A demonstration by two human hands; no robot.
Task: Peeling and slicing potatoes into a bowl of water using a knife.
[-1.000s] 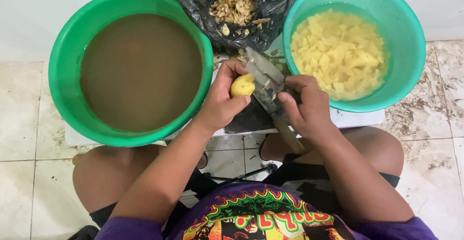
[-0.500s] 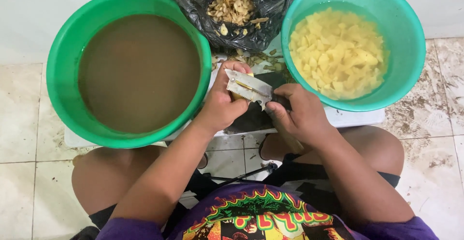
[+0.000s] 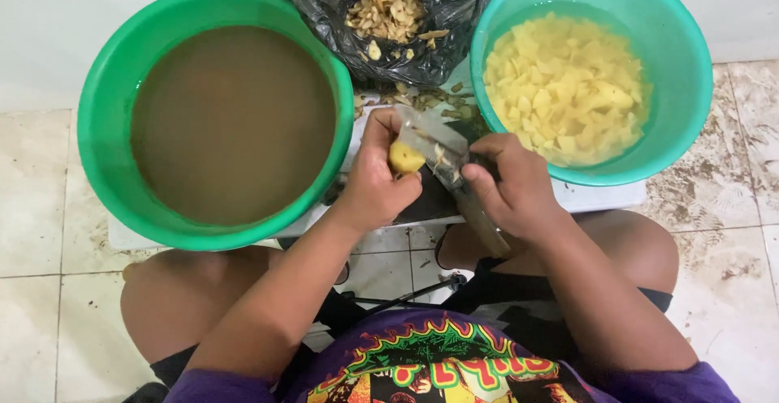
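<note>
My left hand grips a small yellow peeled potato between the two basins. My right hand holds a metal peeler by its handle, the blurred blade lying across the potato's upper right side. On the left stands a green basin full of murky brown water. On the right a teal basin holds cut yellow potato pieces in water.
A black plastic bag of potato peelings sits at the back between the basins, with loose peelings scattered in front of it. The basins rest on a low white board over a tiled floor. My knees lie below.
The peeler has swept back and forth over the potato: half a second ago it covered the potato, now it has slid to the upper right and the potato shows again.
</note>
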